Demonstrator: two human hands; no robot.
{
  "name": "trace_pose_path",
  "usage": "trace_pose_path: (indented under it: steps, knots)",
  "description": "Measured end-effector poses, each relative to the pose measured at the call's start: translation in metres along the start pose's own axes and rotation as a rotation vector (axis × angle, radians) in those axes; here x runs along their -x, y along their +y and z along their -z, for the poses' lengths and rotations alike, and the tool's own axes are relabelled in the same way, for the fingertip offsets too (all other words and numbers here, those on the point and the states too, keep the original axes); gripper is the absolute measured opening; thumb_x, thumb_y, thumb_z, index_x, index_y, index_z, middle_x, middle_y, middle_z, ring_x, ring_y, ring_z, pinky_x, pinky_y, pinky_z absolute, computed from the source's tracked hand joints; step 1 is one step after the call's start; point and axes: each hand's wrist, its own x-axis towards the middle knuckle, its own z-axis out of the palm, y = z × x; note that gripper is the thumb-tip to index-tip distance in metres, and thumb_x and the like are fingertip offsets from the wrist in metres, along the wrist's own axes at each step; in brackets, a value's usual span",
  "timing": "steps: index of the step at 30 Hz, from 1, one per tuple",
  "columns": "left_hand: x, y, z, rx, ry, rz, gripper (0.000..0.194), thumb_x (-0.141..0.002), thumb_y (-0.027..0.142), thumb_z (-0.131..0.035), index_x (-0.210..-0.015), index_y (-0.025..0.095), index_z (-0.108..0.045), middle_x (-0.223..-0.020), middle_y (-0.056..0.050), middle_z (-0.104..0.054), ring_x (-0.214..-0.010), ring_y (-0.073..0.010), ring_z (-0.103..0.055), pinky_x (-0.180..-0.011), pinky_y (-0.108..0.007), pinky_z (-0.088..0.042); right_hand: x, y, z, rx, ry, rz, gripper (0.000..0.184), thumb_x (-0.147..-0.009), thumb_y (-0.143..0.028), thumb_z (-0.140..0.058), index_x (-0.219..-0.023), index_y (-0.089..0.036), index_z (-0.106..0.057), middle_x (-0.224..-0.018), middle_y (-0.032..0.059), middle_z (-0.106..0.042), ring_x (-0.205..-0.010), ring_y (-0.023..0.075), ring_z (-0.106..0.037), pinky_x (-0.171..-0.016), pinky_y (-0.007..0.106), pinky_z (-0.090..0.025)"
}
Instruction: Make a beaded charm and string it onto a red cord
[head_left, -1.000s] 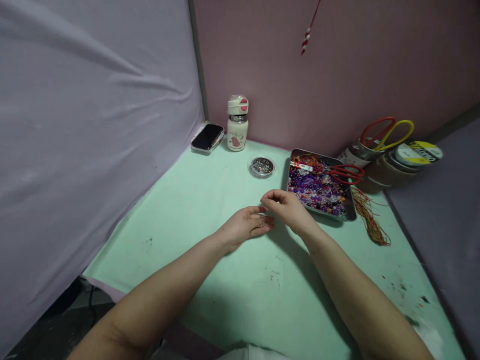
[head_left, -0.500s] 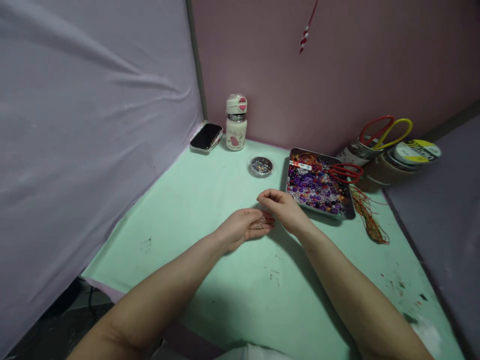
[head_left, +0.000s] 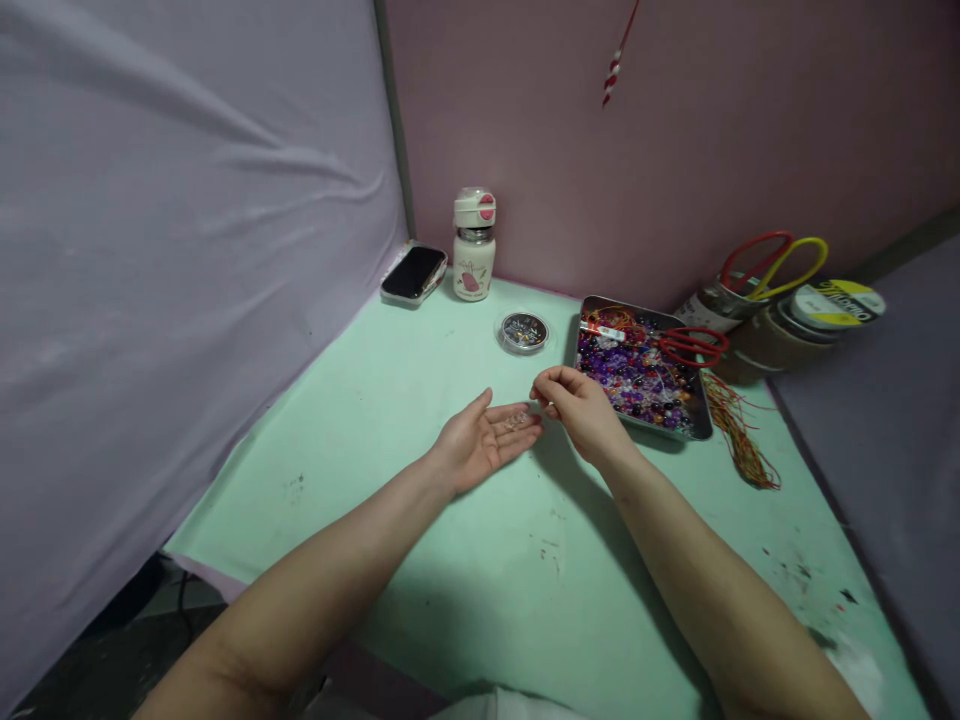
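My left hand (head_left: 480,445) is held palm up over the table, its thumb raised and its fingers stretched out flat. Small clear beads (head_left: 516,421) rest loose on those fingers. Just beyond the fingertips, my right hand (head_left: 574,400) has thumb and forefinger pinched together; whatever is between them is too small to make out. Right behind that hand stands a metal tray (head_left: 660,432) heaped with purple, clear, red and orange beads. A round clear case (head_left: 524,333) with small dark and shiny pieces lies farther back.
Red-handled scissors (head_left: 694,346) lie across the tray. Jars (head_left: 787,335), one holding red and yellow handles, stand behind it, with a bundle of cords (head_left: 742,440) alongside. A bottle (head_left: 474,250) and a phone (head_left: 414,274) are at the back left. Cloth walls enclose the table.
My left hand has opened out: the thumb has lifted away and the fingers have flattened under the beads. My right hand has shifted slightly right, still pinched.
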Motion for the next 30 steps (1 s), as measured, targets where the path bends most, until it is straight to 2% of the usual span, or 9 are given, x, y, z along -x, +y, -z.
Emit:
trace_pose_path:
  steps: [6, 14, 24, 30]
  knots:
    - [-0.003, 0.004, 0.004, 0.102, 0.017, -0.067, 0.05, -0.093, 0.044, -0.04, -0.118, 0.003, -0.053, -0.113, -0.024, -0.063, -0.11, -0.0255, -0.062, -0.096, -0.034, -0.049, 0.001, -0.002, 0.0, 0.001, 0.012, -0.031, 0.017, -0.071, -0.035, -0.063, -0.072, -0.018, -0.059, -0.07, 0.0017, -0.062, -0.061, 0.0115, -0.053, -0.053, 0.024, -0.039]
    - [-0.005, 0.012, 0.008, 0.17, 0.066, -0.161, 0.042, -0.093, 0.028, -0.041, -0.127, 0.005, -0.045, -0.123, -0.023, -0.059, -0.111, -0.0245, -0.062, -0.095, -0.033, -0.051, 0.006, -0.008, -0.003, 0.055, 0.016, -0.063, 0.016, -0.07, -0.033, -0.061, -0.071, -0.017, -0.058, -0.074, 0.004, -0.065, -0.064, 0.0123, -0.056, -0.054, 0.023, -0.043]
    - [0.0, 0.017, 0.003, 0.213, 0.054, -0.272, 0.045, -0.093, 0.019, -0.036, -0.137, 0.011, -0.04, -0.134, -0.018, -0.053, -0.119, -0.0219, -0.057, -0.097, -0.031, -0.052, 0.017, 0.0, -0.015, 0.253, -0.139, 0.074, 0.016, -0.076, -0.034, -0.057, -0.073, -0.018, -0.059, -0.065, -0.0005, -0.058, -0.059, 0.0114, -0.049, -0.055, 0.024, -0.04]
    - [-0.002, 0.016, 0.003, 0.206, 0.026, -0.305, 0.047, -0.09, 0.013, -0.04, -0.137, 0.011, -0.041, -0.134, -0.017, -0.054, -0.119, -0.0213, -0.058, -0.098, -0.029, -0.051, 0.022, -0.006, -0.023, 0.229, -0.243, 0.146, 0.013, -0.079, -0.03, -0.056, -0.079, -0.019, -0.062, -0.078, 0.0015, -0.065, -0.071, 0.0134, -0.056, -0.069, 0.028, -0.045]
